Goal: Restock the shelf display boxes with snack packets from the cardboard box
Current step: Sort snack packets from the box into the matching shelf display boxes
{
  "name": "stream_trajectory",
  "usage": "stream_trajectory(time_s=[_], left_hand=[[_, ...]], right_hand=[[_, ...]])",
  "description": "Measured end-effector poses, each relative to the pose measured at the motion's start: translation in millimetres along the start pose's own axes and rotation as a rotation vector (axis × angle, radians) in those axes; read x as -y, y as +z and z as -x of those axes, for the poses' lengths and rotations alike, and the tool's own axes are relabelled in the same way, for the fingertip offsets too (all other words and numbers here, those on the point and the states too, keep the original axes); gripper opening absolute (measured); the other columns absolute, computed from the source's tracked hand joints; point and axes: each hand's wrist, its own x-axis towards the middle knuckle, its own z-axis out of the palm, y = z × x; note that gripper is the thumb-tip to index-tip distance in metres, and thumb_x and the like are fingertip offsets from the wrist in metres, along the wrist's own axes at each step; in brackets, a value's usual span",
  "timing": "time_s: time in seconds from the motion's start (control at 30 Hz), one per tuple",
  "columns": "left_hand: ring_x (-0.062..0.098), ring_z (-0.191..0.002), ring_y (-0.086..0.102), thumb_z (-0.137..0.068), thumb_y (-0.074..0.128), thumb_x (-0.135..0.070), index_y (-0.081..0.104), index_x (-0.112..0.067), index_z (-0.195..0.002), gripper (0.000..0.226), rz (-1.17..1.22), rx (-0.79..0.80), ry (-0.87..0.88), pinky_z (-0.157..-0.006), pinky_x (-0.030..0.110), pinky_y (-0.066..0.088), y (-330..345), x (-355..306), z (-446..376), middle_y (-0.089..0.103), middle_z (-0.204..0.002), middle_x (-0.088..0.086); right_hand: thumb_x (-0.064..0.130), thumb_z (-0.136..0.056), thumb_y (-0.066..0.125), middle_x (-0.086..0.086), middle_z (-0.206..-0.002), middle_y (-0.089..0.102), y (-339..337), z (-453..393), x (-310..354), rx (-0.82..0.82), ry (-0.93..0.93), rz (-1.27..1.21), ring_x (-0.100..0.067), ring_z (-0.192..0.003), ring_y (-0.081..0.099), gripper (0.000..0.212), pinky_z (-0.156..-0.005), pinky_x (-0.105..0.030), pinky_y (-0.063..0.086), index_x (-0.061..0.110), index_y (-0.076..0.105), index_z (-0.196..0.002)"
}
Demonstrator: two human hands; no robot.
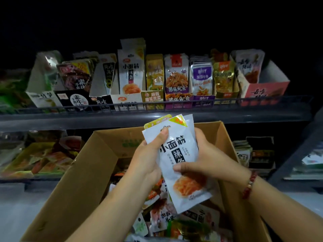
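Note:
A small stack of white snack packets (181, 154) with black lettering and a yellow corner is held above the open cardboard box (90, 165). My left hand (148, 154) grips the stack from the left, thumb on the front near the top. My right hand (201, 159) holds it from the right, thumb across the front, fingers behind. On the upper shelf, a matching white display box (127, 102) holds the same packets (131, 74), straight above the stack. The cardboard box contains several mixed loose packets (174, 220).
The upper shelf's wire rail (157, 106) fronts a row of display boxes: black ones (76, 100) left, gold (153, 98), purple (177, 99) and a pink one (265, 91) right. The lower shelf holds flat packets (38, 159) left and stacked boxes (258, 154) right.

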Motion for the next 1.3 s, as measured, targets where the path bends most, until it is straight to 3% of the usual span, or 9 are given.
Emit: stream_trajectory(time_s=[0.07,0.17,0.3,0.57,0.7,0.87,1.03,1.17,1.3], left_hand=[[0.035,-0.099,0.070,-0.084,0.064,-0.025,0.059,-0.006,-0.125,0.046,-0.021,0.046,-0.015,-0.078,0.049,0.059,-1,-2,0,0.071,-0.110,0.018],[0.036,-0.113,0.063,-0.086,0.064,-0.033,0.052,-0.011,-0.134,0.055,-0.131,0.189,-0.028,-0.094,0.054,0.051,-11,-9,0,0.065,-0.124,0.017],[0.031,-0.099,0.070,-0.071,0.070,-0.024,0.058,-0.011,-0.123,0.055,-0.274,0.181,0.050,-0.081,0.043,0.058,-24,-7,-2,0.071,-0.114,0.013],[0.030,-0.101,0.070,-0.078,0.066,-0.027,0.065,-0.012,-0.114,0.039,-0.366,0.033,0.214,-0.094,0.054,0.051,-27,-8,-4,0.073,-0.109,0.008],[0.027,-0.087,0.072,-0.094,0.054,-0.017,0.062,-0.009,-0.113,0.022,-0.170,-0.060,0.225,-0.076,0.044,0.060,-32,-20,-8,0.074,-0.103,0.012],[0.025,-0.084,0.073,-0.098,0.049,-0.015,0.059,-0.009,-0.116,0.021,-0.143,-0.128,0.229,-0.068,0.040,0.059,-53,-41,-12,0.074,-0.097,0.016],[0.026,-0.083,0.073,-0.094,0.054,-0.024,0.061,-0.009,-0.118,0.030,-0.214,-0.049,0.113,-0.069,0.039,0.058,-50,-36,-9,0.075,-0.099,0.012],[0.036,-0.100,0.069,-0.077,0.060,-0.043,0.063,-0.009,-0.118,0.053,-0.295,0.074,-0.045,-0.086,0.048,0.055,-45,-34,-2,0.071,-0.110,0.017],[0.037,-0.099,0.069,-0.077,0.070,-0.036,0.064,-0.005,-0.116,0.050,-0.402,0.143,-0.082,-0.087,0.047,0.055,-48,-35,1,0.071,-0.110,0.019]], right_hand=[[0.020,-0.065,0.086,0.017,-0.111,0.061,2,-2,1,-0.070,0.000,-0.148,0.002,-0.097,0.061,0.075,-0.082,-0.020,0.053,0.030,0.037,-0.121],[-0.007,-0.075,0.072,0.008,-0.081,0.074,-5,-7,0,-0.100,0.000,-0.478,-0.003,-0.072,0.068,0.040,-0.061,-0.020,0.055,0.020,0.055,-0.100],[-0.002,-0.067,0.066,-0.005,-0.088,0.075,-8,-9,-6,-0.025,0.034,-0.755,-0.014,-0.076,0.070,0.035,-0.061,-0.022,0.054,0.009,0.060,-0.100],[0.001,-0.069,0.069,-0.006,-0.088,0.074,-9,-12,-10,-0.036,0.048,-0.657,-0.012,-0.071,0.069,0.031,-0.059,-0.021,0.053,0.009,0.063,-0.099],[0.005,-0.068,0.069,-0.015,-0.096,0.072,-12,-16,-12,-0.149,0.107,-0.754,-0.030,-0.083,0.067,0.040,-0.069,-0.035,0.059,0.003,0.062,-0.107],[0.002,-0.065,0.065,-0.012,-0.093,0.074,-18,-18,-12,-0.172,0.150,-0.939,-0.024,-0.077,0.072,0.042,-0.056,-0.028,0.057,0.004,0.063,-0.107],[0.002,-0.071,0.068,-0.012,-0.102,0.073,-20,-15,-10,-0.035,0.133,-0.849,-0.028,-0.089,0.071,0.039,-0.069,-0.032,0.059,0.007,0.063,-0.109],[-0.007,-0.079,0.067,-0.010,-0.086,0.069,-15,-16,-7,0.049,0.166,-0.585,-0.013,-0.066,0.061,0.026,-0.051,-0.020,0.046,0.001,0.061,-0.102],[-0.005,-0.076,0.070,-0.003,-0.073,0.067,-17,-16,-5,0.148,0.182,-0.457,-0.010,-0.061,0.060,0.023,-0.052,-0.021,0.045,0.007,0.059,-0.092]])
